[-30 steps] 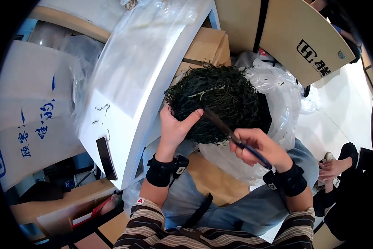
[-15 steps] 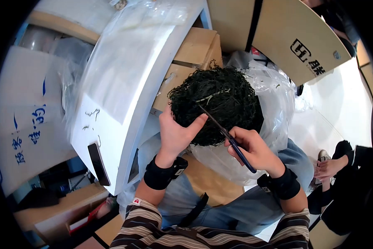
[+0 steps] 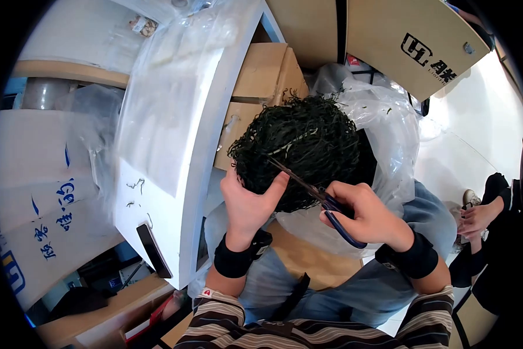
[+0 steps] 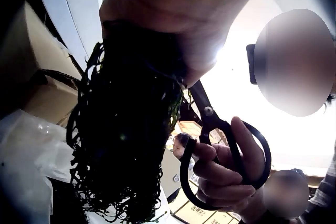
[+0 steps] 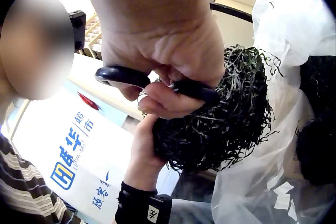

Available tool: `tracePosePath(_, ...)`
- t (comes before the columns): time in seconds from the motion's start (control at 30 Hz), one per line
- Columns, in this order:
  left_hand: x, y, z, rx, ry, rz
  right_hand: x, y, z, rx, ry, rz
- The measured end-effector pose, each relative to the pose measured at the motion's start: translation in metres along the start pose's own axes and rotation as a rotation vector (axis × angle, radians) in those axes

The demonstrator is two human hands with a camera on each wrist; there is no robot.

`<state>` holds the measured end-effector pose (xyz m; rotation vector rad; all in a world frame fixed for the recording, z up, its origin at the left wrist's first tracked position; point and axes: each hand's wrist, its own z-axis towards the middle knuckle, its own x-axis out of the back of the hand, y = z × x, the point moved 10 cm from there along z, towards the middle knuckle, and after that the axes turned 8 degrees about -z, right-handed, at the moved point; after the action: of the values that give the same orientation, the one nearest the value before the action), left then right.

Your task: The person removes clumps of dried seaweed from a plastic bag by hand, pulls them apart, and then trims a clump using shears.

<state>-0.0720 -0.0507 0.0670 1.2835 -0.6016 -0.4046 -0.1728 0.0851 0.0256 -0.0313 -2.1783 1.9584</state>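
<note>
A bushy dark green bundle of curly strands is gripped at its lower left edge by my left hand, the thumb lying on its near side. Dark-handled scissors are held in my right hand, fingers through the loops. Their blades lie against the bundle beside the left thumb, tips pointing up and left. In the left wrist view the bundle hangs beneath the palm, and the scissors reach the hand's edge. The right wrist view has the bundle below the right hand.
A white table stands at the left with a phone and small green scraps on it. Cardboard boxes are behind the bundle. A clear plastic bag lies around its right side. Another person's hand shows at far right.
The head view has shifted. The scissors have gone from near the left thumb's tip, lying on the bundle, to a flatter angle with the loops spread wider. The left hand keeps its grip.
</note>
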Motion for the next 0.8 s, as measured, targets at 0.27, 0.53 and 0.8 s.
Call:
tracePosePath(0.27,0.001,0.007,-0.004,-0.051,0.019,0.004,0.001,-0.005,-0.005,0.009,-0.051,-0.077)
tracePosePath(0.53,-0.001,0.007,-0.005,-0.079,0.008,0.049,0.004,-0.005,-0.003,0.011,0.006,-0.079)
tracePosePath(0.8,-0.005,0.008,-0.009,-0.078,-0.004,0.068,-0.002,0.003,-0.004,-0.059,-0.053,0.002)
